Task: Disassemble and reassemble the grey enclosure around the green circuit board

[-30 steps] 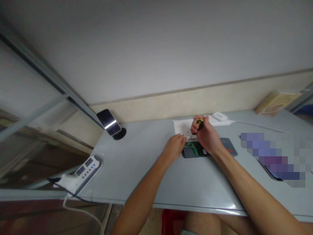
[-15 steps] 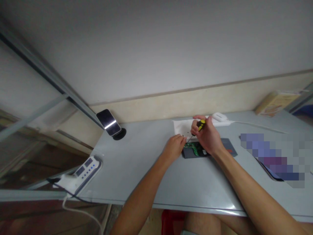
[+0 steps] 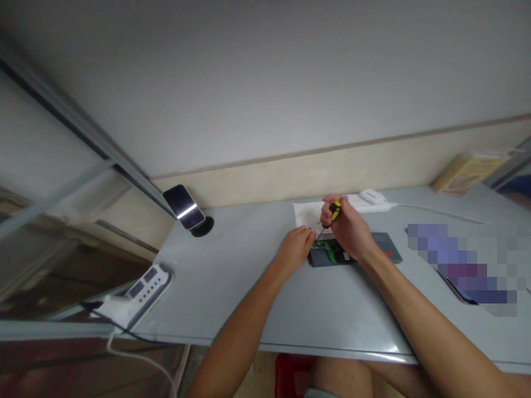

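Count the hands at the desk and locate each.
2: the left hand, fingers at the left end of the green circuit board; the right hand, gripping the yellow-and-black screwdriver. No others show.

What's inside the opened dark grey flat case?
A green circuit board and black parts show in the dark grey flat case. The bare left hand covers its far-left corner; the bare right hand and wrist hide its right end; contents there can't be seen.

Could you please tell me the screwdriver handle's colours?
The handle is yellow and black; head view shows it.
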### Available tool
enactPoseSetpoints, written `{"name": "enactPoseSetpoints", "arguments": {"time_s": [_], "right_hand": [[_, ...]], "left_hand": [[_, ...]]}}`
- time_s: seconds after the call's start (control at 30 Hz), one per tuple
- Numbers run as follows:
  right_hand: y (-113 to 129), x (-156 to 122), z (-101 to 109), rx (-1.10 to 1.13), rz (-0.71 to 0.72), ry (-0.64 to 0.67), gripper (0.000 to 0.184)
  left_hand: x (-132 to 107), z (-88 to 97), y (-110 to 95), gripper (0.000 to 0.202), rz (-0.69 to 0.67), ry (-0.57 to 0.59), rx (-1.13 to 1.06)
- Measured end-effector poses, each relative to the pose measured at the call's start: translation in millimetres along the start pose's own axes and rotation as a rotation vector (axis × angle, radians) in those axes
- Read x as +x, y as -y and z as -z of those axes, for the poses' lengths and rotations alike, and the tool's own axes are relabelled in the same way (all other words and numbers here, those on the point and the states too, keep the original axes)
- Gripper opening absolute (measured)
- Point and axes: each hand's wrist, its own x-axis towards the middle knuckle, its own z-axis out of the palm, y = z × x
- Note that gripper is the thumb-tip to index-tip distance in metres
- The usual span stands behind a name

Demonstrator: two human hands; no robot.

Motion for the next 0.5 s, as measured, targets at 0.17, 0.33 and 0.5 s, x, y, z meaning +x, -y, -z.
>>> {"name": "enactPoseSetpoints", "arguments": {"time_s": [0.17,0.33,0.5], "right_hand": [[0.7,-3.3,4.2,-0.076,-0.015,0.027,0.035],[-1.2,-2.3,-0.2,0.005,0.021,0.02,0.036],[2.9,-1.8,0.0,0.015,-0.049,0.014,0.036]], "left_hand": [[-0.3,-0.6,1.2,0.034,-0.008,-0.003,-0.011],[0.0,-1.6,1.9,0.034,0.007,0.004,-0.021],[0.0,-0.5,1.1,0.034,0.003,-0.002,-0.029]]}}
